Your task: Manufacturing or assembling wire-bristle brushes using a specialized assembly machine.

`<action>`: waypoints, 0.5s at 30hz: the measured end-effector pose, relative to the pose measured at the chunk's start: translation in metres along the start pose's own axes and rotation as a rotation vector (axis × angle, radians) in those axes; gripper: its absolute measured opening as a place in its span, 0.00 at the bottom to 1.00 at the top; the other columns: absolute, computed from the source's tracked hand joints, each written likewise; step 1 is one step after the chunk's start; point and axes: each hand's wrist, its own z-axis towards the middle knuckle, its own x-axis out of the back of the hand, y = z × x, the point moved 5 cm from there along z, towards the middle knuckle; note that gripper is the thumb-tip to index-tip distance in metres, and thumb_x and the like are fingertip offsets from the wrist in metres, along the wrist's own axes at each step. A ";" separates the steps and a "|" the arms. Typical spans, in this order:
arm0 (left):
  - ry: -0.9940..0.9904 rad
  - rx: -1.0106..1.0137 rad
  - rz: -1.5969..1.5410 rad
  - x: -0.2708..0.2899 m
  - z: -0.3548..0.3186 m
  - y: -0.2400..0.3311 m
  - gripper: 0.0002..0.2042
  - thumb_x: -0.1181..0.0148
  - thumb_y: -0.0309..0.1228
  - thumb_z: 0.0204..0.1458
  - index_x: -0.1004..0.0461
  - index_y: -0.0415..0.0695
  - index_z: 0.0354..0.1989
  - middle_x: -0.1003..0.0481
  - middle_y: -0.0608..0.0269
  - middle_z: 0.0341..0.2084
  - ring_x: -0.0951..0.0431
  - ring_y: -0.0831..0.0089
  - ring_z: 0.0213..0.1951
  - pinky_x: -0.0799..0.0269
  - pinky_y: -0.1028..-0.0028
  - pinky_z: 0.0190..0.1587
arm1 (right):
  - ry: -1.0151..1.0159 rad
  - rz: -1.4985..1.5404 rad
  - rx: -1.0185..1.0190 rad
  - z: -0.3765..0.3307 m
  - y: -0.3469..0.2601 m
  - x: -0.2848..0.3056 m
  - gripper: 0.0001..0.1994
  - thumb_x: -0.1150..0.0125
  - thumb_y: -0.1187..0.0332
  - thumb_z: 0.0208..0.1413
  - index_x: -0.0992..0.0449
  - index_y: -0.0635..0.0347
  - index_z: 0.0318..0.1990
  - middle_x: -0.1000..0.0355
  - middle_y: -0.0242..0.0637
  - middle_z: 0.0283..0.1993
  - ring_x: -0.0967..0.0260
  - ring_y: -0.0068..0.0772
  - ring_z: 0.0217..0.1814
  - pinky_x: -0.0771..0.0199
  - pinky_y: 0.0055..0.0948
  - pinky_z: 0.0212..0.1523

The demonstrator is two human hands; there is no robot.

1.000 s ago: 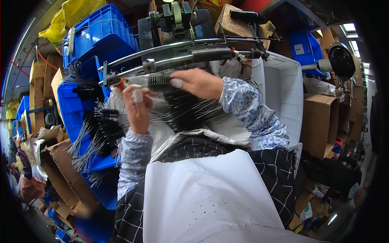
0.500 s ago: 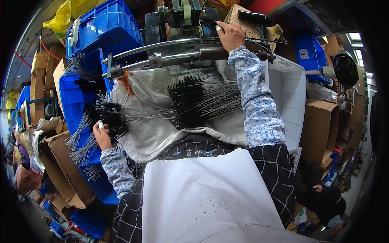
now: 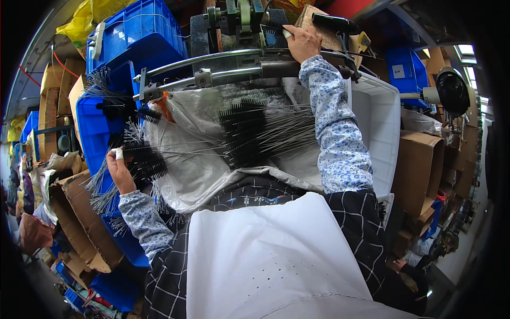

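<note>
My right hand [image 3: 304, 43] is at the machine [image 3: 241, 34], its fingers closed on a small black bristle brush [image 3: 272, 28] beside a green wheel. White tape wraps one fingertip. At the left, my left hand [image 3: 121, 171], also taped, closes on a black twisted-wire brush [image 3: 141, 154] among other brushes; bristles partly hide its fingertips. A large bundle of wire-stemmed brushes [image 3: 243, 133] lies across my lap on a grey-white plastic sheet [image 3: 194, 183], stems spread to the right. A single brush head [image 3: 149, 115] sits near the orange tie [image 3: 163, 106].
A curved metal rail [image 3: 212, 78] runs between me and the machine. Blue bins [image 3: 93, 125] with more brushes stand at the left, a white bin [image 3: 380, 138] at the right. Cardboard boxes [image 3: 419, 170] flank both sides. A black lamp [image 3: 451, 89] juts in at the right.
My left hand has moved left and slightly up along the brushes. A single brush head now shows by the orange tie. My right hand has barely moved; the brush beside it shows more clearly.
</note>
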 end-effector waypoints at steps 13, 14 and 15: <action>0.536 -0.941 1.117 0.047 -0.025 0.152 0.17 0.48 0.27 0.38 0.37 0.31 0.37 0.35 0.43 0.32 0.33 0.47 0.36 0.37 0.60 0.40 | 0.131 -0.180 -0.038 -0.006 0.019 0.002 0.21 0.49 0.59 0.44 0.35 0.49 0.48 0.36 0.32 0.47 0.47 0.34 0.53 0.56 0.47 0.52; 0.622 -0.929 1.214 0.063 -0.021 0.146 0.16 0.48 0.26 0.38 0.36 0.33 0.38 0.34 0.44 0.32 0.32 0.48 0.37 0.35 0.61 0.38 | 0.085 -0.103 -0.090 -0.010 0.024 -0.001 0.20 0.49 0.60 0.44 0.35 0.49 0.48 0.36 0.31 0.46 0.46 0.34 0.52 0.55 0.46 0.51; 0.710 -0.914 1.312 0.079 -0.017 0.138 0.16 0.49 0.26 0.39 0.36 0.35 0.38 0.33 0.44 0.31 0.31 0.50 0.37 0.33 0.62 0.35 | 0.039 -0.025 -0.141 -0.012 0.028 -0.003 0.20 0.50 0.60 0.45 0.34 0.48 0.48 0.35 0.31 0.46 0.46 0.34 0.52 0.53 0.45 0.50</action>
